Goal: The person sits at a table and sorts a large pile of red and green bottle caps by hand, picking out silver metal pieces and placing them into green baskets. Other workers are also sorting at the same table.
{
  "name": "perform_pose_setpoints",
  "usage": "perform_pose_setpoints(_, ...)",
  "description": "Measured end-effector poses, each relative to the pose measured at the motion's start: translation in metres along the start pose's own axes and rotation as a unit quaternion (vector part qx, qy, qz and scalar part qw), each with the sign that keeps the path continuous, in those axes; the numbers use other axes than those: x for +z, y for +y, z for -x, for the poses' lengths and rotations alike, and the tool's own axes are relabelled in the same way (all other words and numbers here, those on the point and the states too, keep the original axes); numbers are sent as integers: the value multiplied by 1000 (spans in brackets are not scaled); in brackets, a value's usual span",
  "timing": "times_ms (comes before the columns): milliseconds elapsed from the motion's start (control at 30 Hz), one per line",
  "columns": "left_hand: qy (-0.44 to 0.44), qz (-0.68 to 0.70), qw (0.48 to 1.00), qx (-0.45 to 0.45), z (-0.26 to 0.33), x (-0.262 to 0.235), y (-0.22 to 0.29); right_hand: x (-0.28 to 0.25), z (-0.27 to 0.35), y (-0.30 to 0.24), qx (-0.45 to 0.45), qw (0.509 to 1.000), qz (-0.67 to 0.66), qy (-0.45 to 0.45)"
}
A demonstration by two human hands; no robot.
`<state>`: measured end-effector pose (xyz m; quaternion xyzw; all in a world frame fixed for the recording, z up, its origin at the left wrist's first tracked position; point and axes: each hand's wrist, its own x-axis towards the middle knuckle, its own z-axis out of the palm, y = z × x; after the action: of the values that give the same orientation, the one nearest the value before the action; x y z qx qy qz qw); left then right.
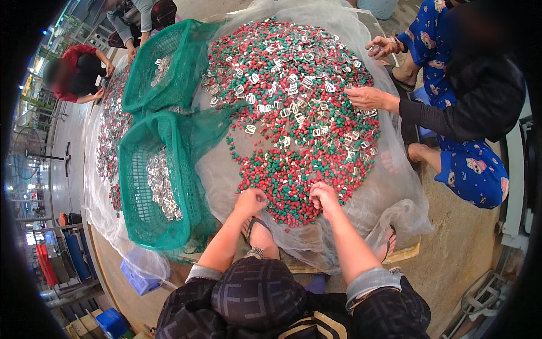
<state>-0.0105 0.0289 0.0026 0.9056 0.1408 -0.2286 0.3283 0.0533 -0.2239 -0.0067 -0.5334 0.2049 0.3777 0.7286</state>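
Head view: left hand (251, 202) and right hand (324, 199) were at the near edge of the stones (289, 210).
Both had curled fingers; whether either pinched anything, I could not tell. Buckles (250, 129) lay scattered through the red and green stones, mostly toward the far side, on a pale net (217, 183) that probably kept small pieces from rolling away. More buckles lay in two green baskets (134, 169) to the left, likely placed for easy reach; their mesh (217, 125) perhaps stopped pieces slipping through the slots. A co-worker's hand (371, 98) was at the pile's right.
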Motion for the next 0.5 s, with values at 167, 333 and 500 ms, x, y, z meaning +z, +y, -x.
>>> perform_pose_setpoints(167,-61,345,936,-38,2,-28,18,6,3,-3,30,995,81,-57)
perform_pose_setpoints(333,-132,397,907,-43,2,-30,34,35,9,-7,26,987,130,-91)
perform_pose_setpoints(500,-151,530,835,0,-2,-22,26,43,9,-1,1,974,198,-114)
